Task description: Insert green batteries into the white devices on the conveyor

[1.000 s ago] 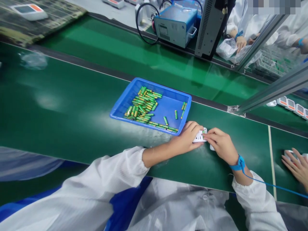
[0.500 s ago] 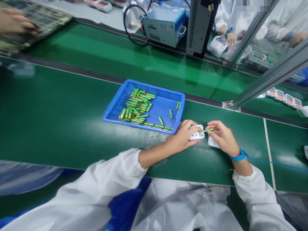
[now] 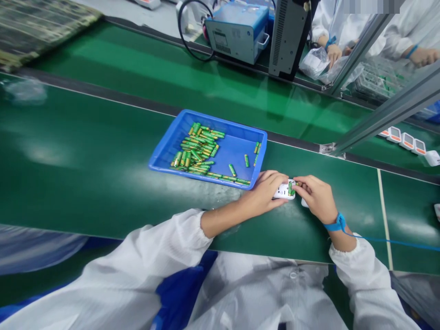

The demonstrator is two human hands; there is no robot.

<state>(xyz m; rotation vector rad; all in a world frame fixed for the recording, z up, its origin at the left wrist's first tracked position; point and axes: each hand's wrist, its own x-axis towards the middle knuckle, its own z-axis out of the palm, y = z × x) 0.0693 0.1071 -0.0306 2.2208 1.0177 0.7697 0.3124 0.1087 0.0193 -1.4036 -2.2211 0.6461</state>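
Observation:
My left hand (image 3: 270,190) grips a small white device (image 3: 282,191) with its battery compartment facing up, just off the right front corner of the blue tray (image 3: 161,161). In that compartment lies a green battery (image 3: 290,189). The fingertips of my right hand (image 3: 316,195) are closed at the device's right end on another green battery, mostly hidden by the fingers. Under my right hand a second white device (image 3: 304,203) shows only its edge. Several green and gold batteries (image 3: 197,149) are heaped in the left part of the tray.
A metal post (image 3: 381,110) slants up at the right, near a row of white devices (image 3: 407,140). Behind stand a blue-grey box (image 3: 237,36) and a tall grey unit (image 3: 280,41). Co-workers' hands (image 3: 333,54) show at the back. Clear plastic (image 3: 25,90) lies far left.
My right hand has moved left, bringing its battery from beside the device into the compartment's end. The co-worker's hand at the upper left has gone out of view.

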